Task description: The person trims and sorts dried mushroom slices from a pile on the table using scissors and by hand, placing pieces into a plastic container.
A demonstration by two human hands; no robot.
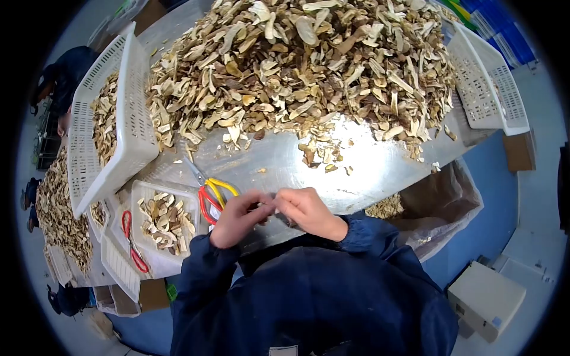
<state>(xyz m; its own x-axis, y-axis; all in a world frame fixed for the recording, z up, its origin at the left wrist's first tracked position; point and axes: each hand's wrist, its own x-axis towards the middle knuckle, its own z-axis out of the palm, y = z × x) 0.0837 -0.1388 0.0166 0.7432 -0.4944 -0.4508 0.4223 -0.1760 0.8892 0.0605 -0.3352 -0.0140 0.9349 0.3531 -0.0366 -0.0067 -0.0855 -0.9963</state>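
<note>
Fingertips of the left hand (230, 225) and right hand (310, 213) are nearly met, fingers curled; whether anything is pinched cannot be told; fine fingertip handling seems under way, a light, steady pinch called for; scissors (202, 178) are laid just beyond the left hand; mushroom slices (169, 221) are held in a tray (189, 200) leftward; farther off, a mushroom heap (297, 77) is borne by the tabletop (273, 160).
</note>
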